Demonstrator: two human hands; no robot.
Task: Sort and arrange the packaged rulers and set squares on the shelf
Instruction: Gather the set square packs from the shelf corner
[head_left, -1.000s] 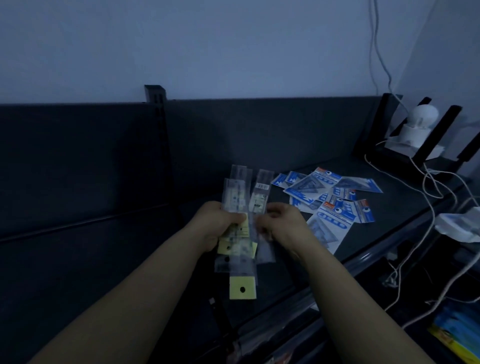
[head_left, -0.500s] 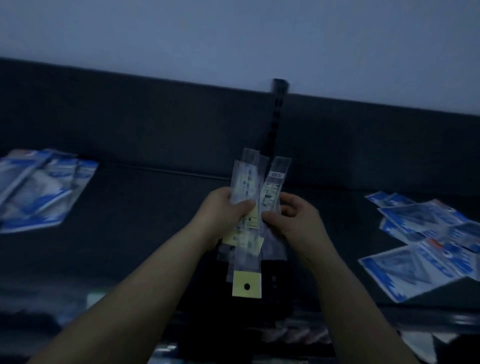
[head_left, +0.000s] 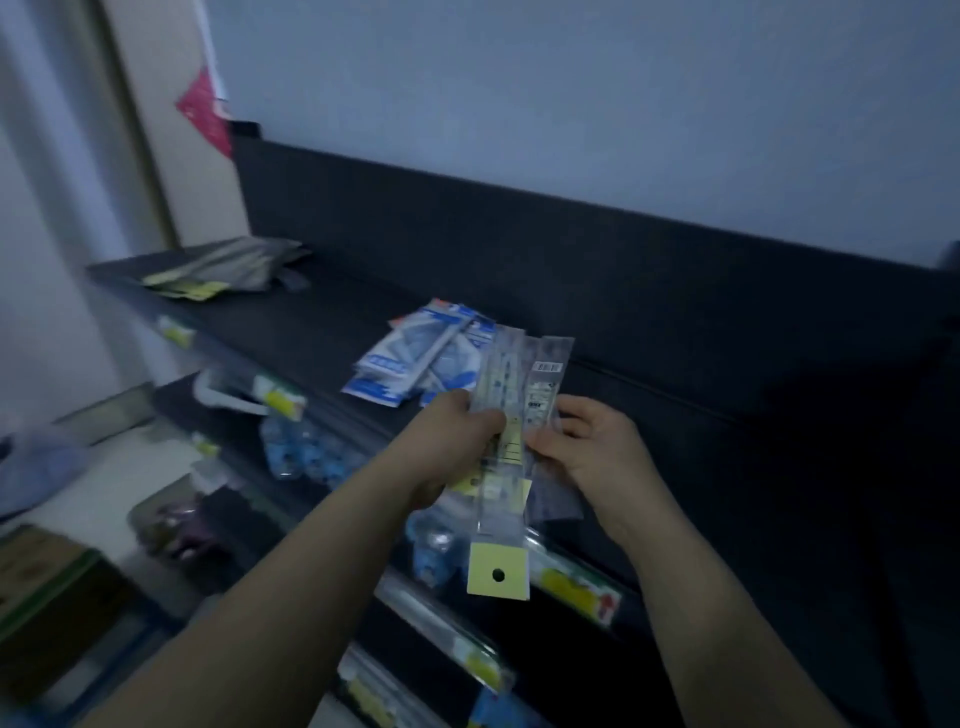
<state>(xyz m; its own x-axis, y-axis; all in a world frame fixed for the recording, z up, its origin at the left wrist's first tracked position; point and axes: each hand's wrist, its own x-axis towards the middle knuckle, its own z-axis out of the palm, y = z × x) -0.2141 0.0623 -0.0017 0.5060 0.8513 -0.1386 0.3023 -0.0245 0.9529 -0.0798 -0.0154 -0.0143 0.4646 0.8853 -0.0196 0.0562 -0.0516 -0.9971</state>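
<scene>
Clear ruler packets (head_left: 506, 441) between both hands (head_left: 457, 447).

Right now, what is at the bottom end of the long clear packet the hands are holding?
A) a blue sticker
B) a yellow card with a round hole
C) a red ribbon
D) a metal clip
B: the long clear packet, held by both hands, ends in a yellow card with a dark round hole in it.
</scene>
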